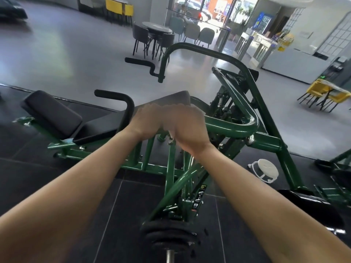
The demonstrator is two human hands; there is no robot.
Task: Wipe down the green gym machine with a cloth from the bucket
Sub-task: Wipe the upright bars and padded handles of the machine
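The green gym machine [231,128] fills the middle of the view, with curved green tubes, black handles and a black padded seat [51,112]. My left hand [150,120] and my right hand [188,128] are close together above the frame, both blurred by motion. They hold a grey cloth [171,98] that sticks up behind the knuckles; the fingers themselves are hidden. A white bucket [264,170] stands on the dark floor to the right, beside a green upright.
Black weight plates [171,234] sit on a bar at the bottom centre. A black handle [140,62] juts out at the left of the far green arch. Grey chairs around a table [157,33] and yellow chairs [326,92] stand on the grey floor behind.
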